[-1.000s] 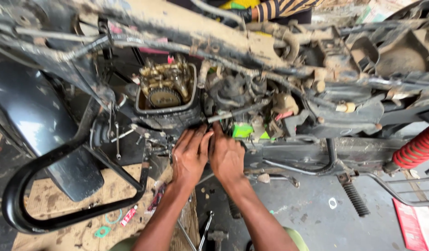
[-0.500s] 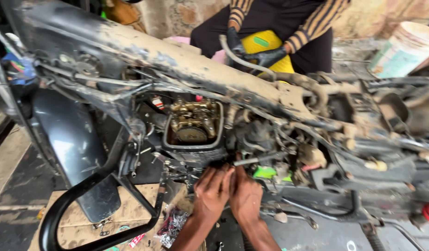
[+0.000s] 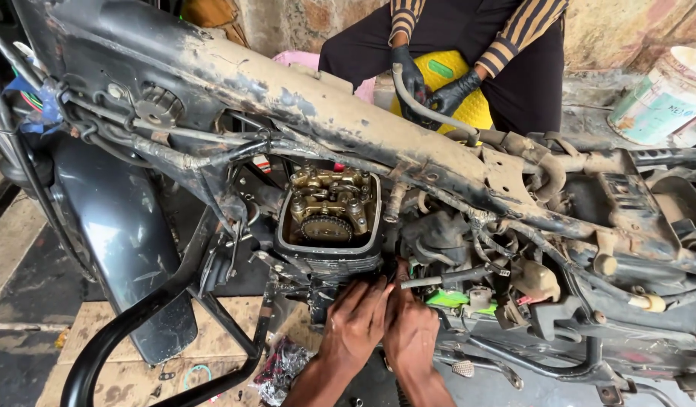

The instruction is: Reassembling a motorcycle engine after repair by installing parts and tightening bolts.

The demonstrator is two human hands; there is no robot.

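Greasy metal all round the hands: left hand [image 3: 353, 322] & right hand [image 3: 410, 332] sit side by side, touching, fingers stretched up into the gap just under the open engine head [image 3: 331, 218]. Fingertips press on dark parts at the engine's lower edge; can't tell if they pinch anything, grip hidden by the fingers themselves. Right hand's fingertips lie just beside a grey metal rod [image 3: 442, 280] that sticks out sideways, w/ a bright green part [image 3: 447, 298] right below it.

Engine head is uncovered: brass-coloured rockers & a toothed sprocket [image 3: 326, 227] show inside the rectangular opening. Over it runs the motorcycle frame [image 3: 303, 98], mud-caked, paint flaking, slanting from upper left down to the right. Dark grey fender [image 3: 114, 226] hangs at left, black tube guard [image 3: 129, 332] curving below it, over cardboard [image 3: 235, 320] on the floor.

Beyond the frame another person in striped sleeves, black-gloved hands [image 3: 431, 87] on a grey hose [image 3: 416, 105], yellow container [image 3: 446, 83] behind. White bucket [image 3: 660, 94] far right.
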